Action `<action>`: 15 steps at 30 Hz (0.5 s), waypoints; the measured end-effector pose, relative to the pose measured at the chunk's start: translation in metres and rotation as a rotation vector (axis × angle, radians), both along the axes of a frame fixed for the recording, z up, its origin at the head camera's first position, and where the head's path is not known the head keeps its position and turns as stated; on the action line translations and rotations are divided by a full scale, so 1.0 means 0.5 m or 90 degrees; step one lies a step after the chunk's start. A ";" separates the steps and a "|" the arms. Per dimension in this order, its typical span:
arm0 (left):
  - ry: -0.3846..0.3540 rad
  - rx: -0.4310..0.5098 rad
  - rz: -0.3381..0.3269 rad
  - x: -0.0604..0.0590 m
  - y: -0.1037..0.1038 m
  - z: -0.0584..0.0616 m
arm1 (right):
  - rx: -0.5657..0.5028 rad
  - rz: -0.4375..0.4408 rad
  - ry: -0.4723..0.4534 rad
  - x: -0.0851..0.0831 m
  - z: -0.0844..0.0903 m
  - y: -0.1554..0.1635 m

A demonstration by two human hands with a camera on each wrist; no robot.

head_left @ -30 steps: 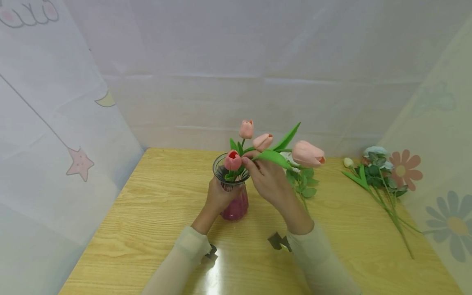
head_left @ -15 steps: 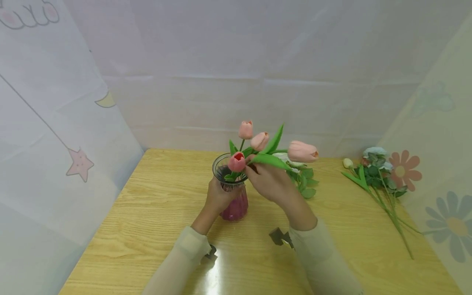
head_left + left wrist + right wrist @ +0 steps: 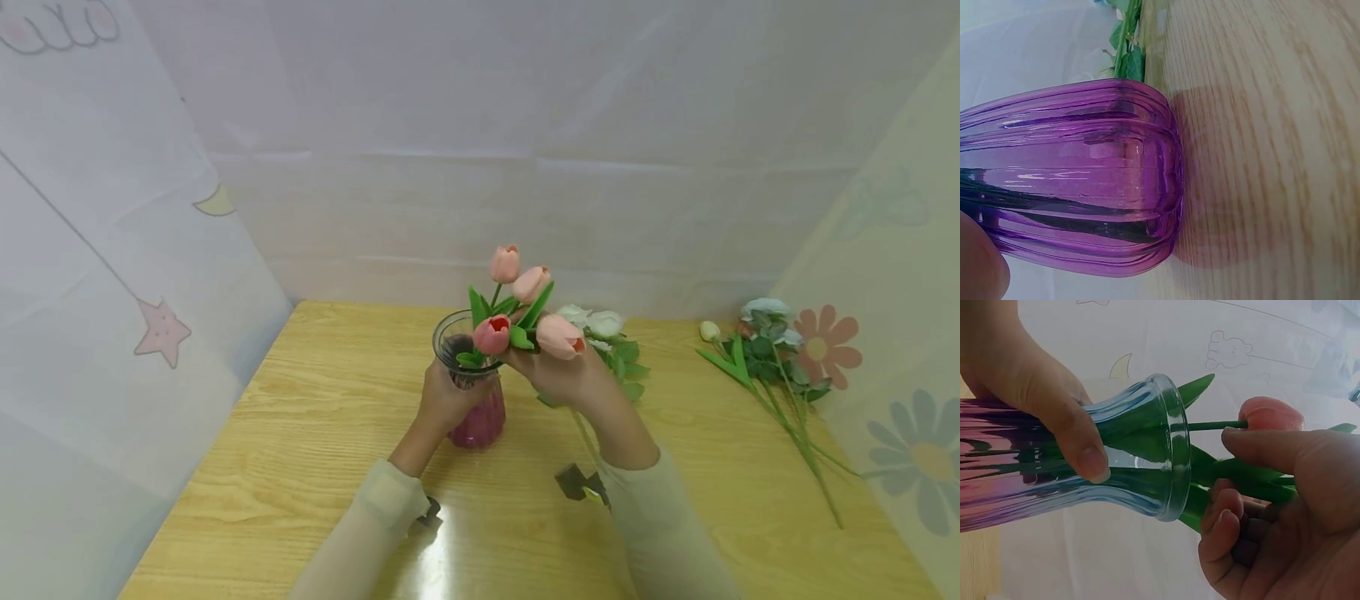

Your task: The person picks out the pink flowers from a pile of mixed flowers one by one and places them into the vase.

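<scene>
A ribbed glass vase (image 3: 478,423), clear at the rim and pink-purple below, stands upright on the table. My left hand (image 3: 444,402) grips its neck, the thumb lying across the glass in the right wrist view. Pink tulips rise from the mouth: a darker one (image 3: 492,335) low in front and two paler ones behind, one of them the upper tulip (image 3: 505,265). At the right of the rim my right hand (image 3: 568,377) holds another pale tulip (image 3: 560,337), its head tipped right. In the right wrist view, curled fingers (image 3: 1225,528) surround green leaves; the exact grip is partly hidden.
White flowers (image 3: 606,323) with green leaves lie behind my right hand. Farther right lie a white tulip (image 3: 708,332) and pale blue flowers (image 3: 765,308) with long stems. A patterned cloth backdrop (image 3: 480,208) borders the wooden table (image 3: 322,417).
My right hand has shifted slightly right and turned. The held tulip's head has swung left and down, nearer the vase, and its leaves have drawn in. The left hand stays on the vase.
</scene>
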State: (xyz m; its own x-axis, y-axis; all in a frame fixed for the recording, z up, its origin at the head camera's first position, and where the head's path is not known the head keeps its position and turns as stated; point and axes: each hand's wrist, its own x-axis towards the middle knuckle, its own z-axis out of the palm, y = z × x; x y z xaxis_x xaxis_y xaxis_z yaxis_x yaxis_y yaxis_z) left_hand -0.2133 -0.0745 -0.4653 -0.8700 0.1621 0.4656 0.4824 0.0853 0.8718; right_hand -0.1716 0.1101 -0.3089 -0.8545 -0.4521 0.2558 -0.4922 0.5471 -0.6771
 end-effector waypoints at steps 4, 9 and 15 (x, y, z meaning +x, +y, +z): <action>-0.002 0.001 -0.001 0.000 0.000 0.001 | 0.030 -0.075 -0.043 0.003 -0.004 0.008; 0.005 -0.012 0.007 -0.003 0.001 -0.002 | 0.076 -0.127 -0.054 0.010 -0.013 0.019; 0.008 -0.012 0.013 -0.003 0.001 -0.003 | 0.056 -0.129 -0.070 0.016 -0.025 0.031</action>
State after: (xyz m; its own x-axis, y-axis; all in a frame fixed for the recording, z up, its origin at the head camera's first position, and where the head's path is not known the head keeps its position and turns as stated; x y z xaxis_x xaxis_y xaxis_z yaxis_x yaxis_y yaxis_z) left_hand -0.2147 -0.0742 -0.4669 -0.8672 0.1533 0.4737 0.4915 0.1111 0.8638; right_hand -0.1637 0.1253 -0.3212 -0.9507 -0.2845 0.1231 -0.2917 0.6867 -0.6659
